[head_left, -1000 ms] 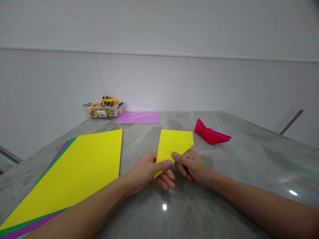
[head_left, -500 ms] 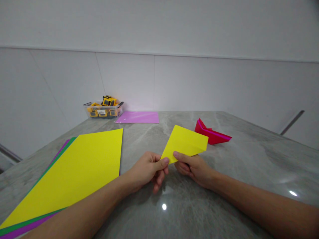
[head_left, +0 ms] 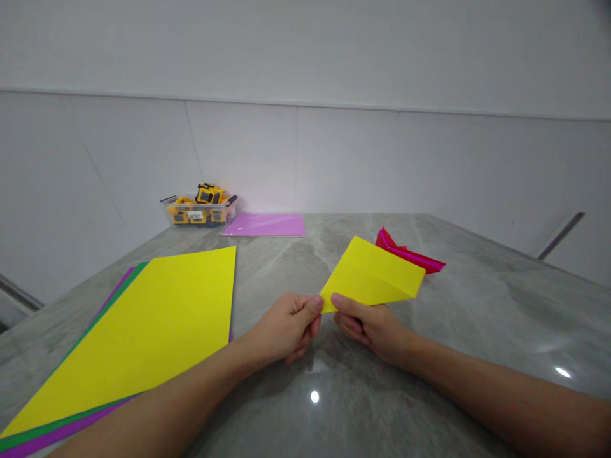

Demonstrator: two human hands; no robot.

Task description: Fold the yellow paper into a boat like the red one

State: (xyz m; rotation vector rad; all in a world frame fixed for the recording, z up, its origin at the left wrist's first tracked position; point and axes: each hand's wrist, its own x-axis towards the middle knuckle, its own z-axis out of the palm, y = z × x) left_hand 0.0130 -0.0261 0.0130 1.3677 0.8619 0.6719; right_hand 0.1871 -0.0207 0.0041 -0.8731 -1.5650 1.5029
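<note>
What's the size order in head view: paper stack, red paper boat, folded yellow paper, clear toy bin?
Paper stack
Folded yellow paper
Clear toy bin
Red paper boat, partly hidden, ranked by its visible part

dim, even light leaves two bright glare spots on the tabletop, with details slightly soft.

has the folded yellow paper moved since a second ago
Yes, the folded yellow paper has swung to the right: its far end now overlaps the red paper boat, which it was clear of before.
</note>
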